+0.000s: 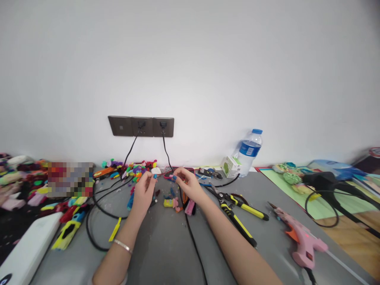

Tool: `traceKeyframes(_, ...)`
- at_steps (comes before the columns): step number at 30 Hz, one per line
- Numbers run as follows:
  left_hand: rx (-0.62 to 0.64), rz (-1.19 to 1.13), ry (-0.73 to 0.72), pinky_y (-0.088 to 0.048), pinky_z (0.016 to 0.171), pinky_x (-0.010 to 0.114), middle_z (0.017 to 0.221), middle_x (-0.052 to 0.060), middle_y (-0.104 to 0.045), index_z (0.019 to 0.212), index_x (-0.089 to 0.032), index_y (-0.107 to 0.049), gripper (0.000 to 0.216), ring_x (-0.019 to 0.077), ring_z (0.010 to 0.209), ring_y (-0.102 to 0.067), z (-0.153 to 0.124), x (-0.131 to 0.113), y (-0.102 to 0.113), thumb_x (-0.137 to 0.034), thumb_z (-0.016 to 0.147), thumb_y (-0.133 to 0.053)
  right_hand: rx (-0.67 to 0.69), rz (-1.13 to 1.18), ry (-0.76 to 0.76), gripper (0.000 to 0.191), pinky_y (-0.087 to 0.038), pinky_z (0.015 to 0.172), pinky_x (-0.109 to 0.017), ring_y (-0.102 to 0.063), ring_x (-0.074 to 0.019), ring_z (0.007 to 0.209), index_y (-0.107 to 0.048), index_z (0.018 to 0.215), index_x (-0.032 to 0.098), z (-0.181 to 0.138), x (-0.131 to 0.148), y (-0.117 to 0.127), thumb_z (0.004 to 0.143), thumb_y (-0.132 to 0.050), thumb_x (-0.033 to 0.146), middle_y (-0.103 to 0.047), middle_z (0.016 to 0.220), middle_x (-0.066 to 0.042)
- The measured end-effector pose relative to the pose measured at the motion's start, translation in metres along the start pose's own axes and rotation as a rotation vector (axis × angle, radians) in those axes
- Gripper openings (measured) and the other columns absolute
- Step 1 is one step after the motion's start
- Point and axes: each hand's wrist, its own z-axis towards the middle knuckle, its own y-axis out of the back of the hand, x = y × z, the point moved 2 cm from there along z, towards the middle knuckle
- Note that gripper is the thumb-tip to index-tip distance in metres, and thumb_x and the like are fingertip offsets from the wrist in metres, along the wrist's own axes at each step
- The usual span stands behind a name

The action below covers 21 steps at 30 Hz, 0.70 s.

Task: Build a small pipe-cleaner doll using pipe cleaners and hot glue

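the small pink piece (171, 177) sits in the gap between the two hands, pinched at the fingertips of the right hand (189, 187), which reaches leftward. the left hand (144, 192) is just beside it, fingers curled together; i cannot tell whether they grip anything. a white piece (156, 171) lies just beyond the left fingertips. a black cable (191, 233) runs along the surface (166, 253) between the forearms, with yellow-handled cutters (240, 209) right of the right hand.
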Motion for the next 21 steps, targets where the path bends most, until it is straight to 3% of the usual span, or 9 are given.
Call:
traceKeyframes(4, 0.067, 0.115, -0.055, -0.040, 0.053, 0.023, 0.067, -0.001, -0.056, 0.078, -0.020, -0.056, 0.018, 0.0132, 0.057, -0.052, -0.0003, -0.0010, -0.0030, -0.030, 0.090, -0.047, 0.012, -0.010, -0.003, 0.006, -0.042, 0.068, -0.027, -0.052, -0.0152, 0.071, -0.057, 0.080, 0.019, 0.0008, -0.0007, -0.0011, 0.083, -0.052, 0.022, -0.058, 0.076, -0.001)
traceKeyframes(8, 0.101, 0.171, -0.117, -0.045, 0.059, 0.024, 0.088, 0.004, -0.066, 0.086, -0.020, -0.063, 0.012, 0.0168, 0.074, -0.061, 0.0010, -0.0010, -0.0041, -0.020, 0.084, -0.051, 0.016, -0.016, -0.014, 0.005, -0.043, 0.069, -0.027, -0.054, -0.0154, 0.072, -0.058, 0.080, 0.018, 0.0011, -0.0026, -0.0014, 0.081, -0.053, 0.021, -0.060, 0.077, -0.002)
traceKeyframes(14, 0.073, 0.177, -0.125, -0.048, 0.063, 0.027, 0.093, 0.008, -0.067, 0.067, -0.018, -0.062, 0.027, 0.0188, 0.081, -0.064, 0.0009, 0.0003, -0.0020, -0.027, 0.089, -0.048, 0.080, -0.064, -0.029, 0.008, -0.042, 0.068, -0.027, -0.054, -0.0148, 0.071, -0.058, 0.082, 0.019, -0.0010, -0.0040, -0.0055, 0.080, -0.050, 0.018, -0.059, 0.077, -0.001)
traceKeyframes(19, 0.138, 0.155, -0.196, -0.049, 0.066, 0.026, 0.096, 0.006, -0.067, 0.089, -0.020, -0.066, 0.012, 0.0197, 0.091, -0.063, -0.0003, -0.0053, -0.0062, -0.022, 0.086, -0.055, 0.102, -0.097, -0.021, 0.008, -0.042, 0.068, -0.026, -0.054, -0.0146, 0.071, -0.058, 0.084, 0.018, -0.0015, -0.0053, -0.0081, 0.080, -0.051, 0.017, -0.059, 0.077, 0.000)
traceKeyframes(21, 0.151, 0.167, -0.228, -0.049, 0.068, 0.027, 0.097, 0.006, -0.066, 0.089, -0.021, -0.066, 0.010, 0.0203, 0.094, -0.062, -0.0007, -0.0068, -0.0078, -0.021, 0.085, -0.057, 0.112, -0.101, -0.011, 0.009, -0.042, 0.068, -0.026, -0.055, -0.0147, 0.071, -0.058, 0.083, 0.018, -0.0016, -0.0054, -0.0090, 0.080, -0.051, 0.016, -0.060, 0.077, 0.000)
